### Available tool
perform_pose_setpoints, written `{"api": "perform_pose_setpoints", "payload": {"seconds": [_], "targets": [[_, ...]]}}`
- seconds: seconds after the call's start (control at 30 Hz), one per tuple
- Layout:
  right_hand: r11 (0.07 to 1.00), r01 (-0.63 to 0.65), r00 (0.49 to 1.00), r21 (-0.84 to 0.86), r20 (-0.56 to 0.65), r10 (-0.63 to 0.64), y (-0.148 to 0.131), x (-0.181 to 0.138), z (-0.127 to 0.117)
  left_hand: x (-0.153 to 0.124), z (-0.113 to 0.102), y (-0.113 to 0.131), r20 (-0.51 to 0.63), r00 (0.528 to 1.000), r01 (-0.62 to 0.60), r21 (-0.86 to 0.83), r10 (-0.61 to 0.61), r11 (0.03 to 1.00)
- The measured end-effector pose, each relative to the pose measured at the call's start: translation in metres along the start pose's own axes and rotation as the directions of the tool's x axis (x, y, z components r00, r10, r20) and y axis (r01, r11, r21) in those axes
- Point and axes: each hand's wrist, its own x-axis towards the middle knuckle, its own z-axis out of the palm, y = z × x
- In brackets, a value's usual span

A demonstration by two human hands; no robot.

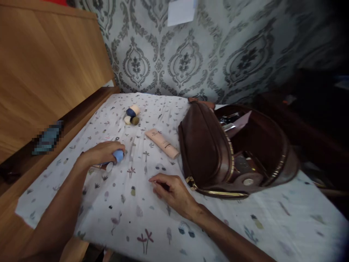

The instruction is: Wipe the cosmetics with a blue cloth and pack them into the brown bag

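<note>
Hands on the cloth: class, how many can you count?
2. The left hand holds a blue-capped bottle on the cloth; the right hand rests on it beside the brown bag. None seem hidden.

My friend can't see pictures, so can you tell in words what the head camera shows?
A person's left hand grips a small blue-capped container on a white printed cloth, while the right hand rests on the cloth beside an open brown bag. A peach tube and a few small bottles lie farther back.
</note>
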Motion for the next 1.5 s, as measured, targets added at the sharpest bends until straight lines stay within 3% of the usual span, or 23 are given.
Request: {"api": "perform_pose_setpoints", "payload": {"seconds": [0.13,0.3,0.43,0.53,0.6,0.67,0.77,0.93,1.03,1.17,1.33,1.5], "targets": [[0.999,0.036,0.997,0.02,-0.068,-0.035,0.0,-0.002,-0.001,-0.002,0.003,0.022,-0.148,0.979,-0.161,-0.116,0.143,0.98],[0.981,0.133,0.988,0.142,-0.101,-0.119,-0.001,-0.005,-0.006,-0.005,0.029,0.078,-0.327,0.872,-0.466,-0.327,0.364,0.822],[0.917,0.095,0.995,0.387,-0.036,-0.088,0.003,-0.002,-0.006,-0.002,0.057,0.109,-0.485,0.76,-0.584,-0.22,0.432,0.781],[0.857,0.042,0.999,0.514,0.006,-0.053,0.005,0.0,-0.006,0.001,0.065,0.114,-0.573,0.699,-0.592,-0.13,0.427,0.795],[0.862,0.024,0.999,0.506,0.016,-0.037,0.005,0.001,-0.006,0.002,0.065,0.113,-0.606,0.675,-0.597,-0.114,0.421,0.794],[0.891,0.011,1.0,0.454,0.018,-0.021,0.004,0.0,-0.006,0.003,0.065,0.11,-0.61,0.683,-0.589,-0.135,0.402,0.797],[0.915,-0.003,0.998,0.404,0.06,-0.023,0.003,-0.002,-0.005,0.004,0.067,0.104,-0.58,0.74,-0.548,-0.228,0.34,0.805],[0.93,0.002,0.992,0.368,0.114,-0.047,0.0,-0.005,-0.006,0.004,0.074,0.098,-0.503,0.852,-0.42,-0.484,0.148,0.767],[0.915,0.021,0.994,0.403,0.089,-0.062,0.001,-0.005,-0.006,0.005,0.076,0.1,-0.473,0.88,-0.352,-0.589,0.043,0.727],[0.851,0.093,0.995,0.517,-0.027,-0.092,0.005,-0.001,-0.004,0.008,0.081,0.103,-0.491,0.871,-0.325,-0.626,-0.034,0.709],[0.848,0.165,0.976,0.504,-0.207,-0.067,0.005,-0.001,-0.001,0.015,0.092,0.101,-0.357,0.933,-0.3,-0.714,0.039,0.632],[0.92,0.304,0.867,0.249,-0.472,-0.159,0.001,-0.005,-0.004,0.018,0.098,0.098,-0.273,0.962,-0.237,-0.794,0.02,0.561]]}}
